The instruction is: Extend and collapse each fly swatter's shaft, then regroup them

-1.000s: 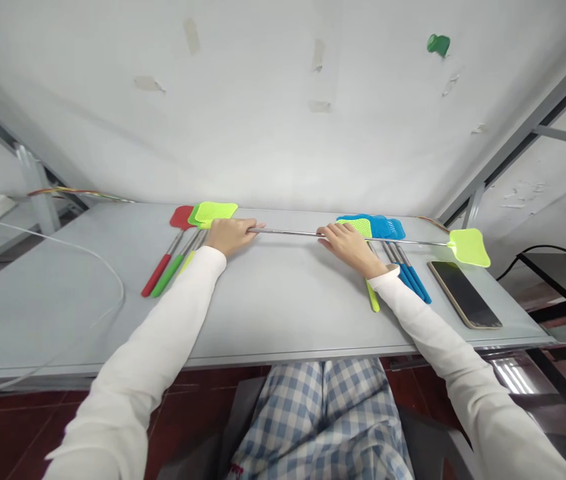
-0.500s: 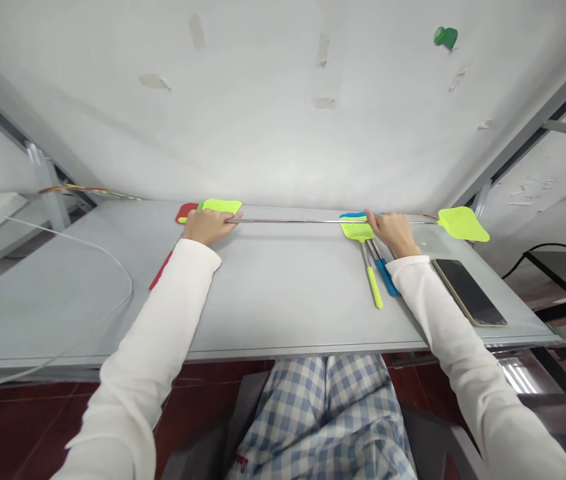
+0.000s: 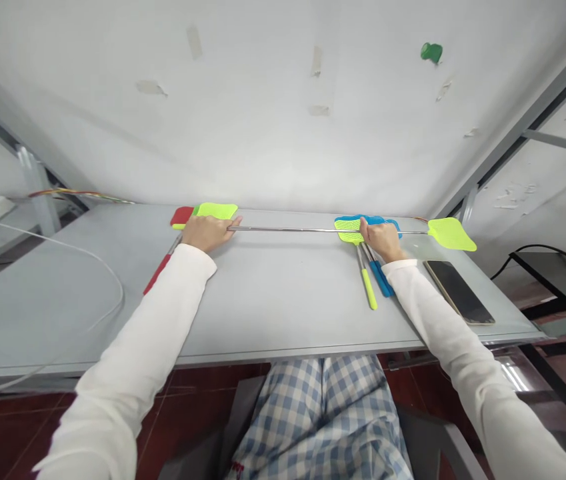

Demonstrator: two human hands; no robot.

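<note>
Swatter (image 3: 293, 229) runs crosswise, head (image 3: 451, 235) rightward; left hand (image 3: 207, 233) and right hand (image 3: 383, 241) curl fingers (image 3: 363, 229) around it.

No text can be read; the red mark (image 3: 237, 469) on the checked garment (image 3: 325, 420) is too small to decipher.
</note>
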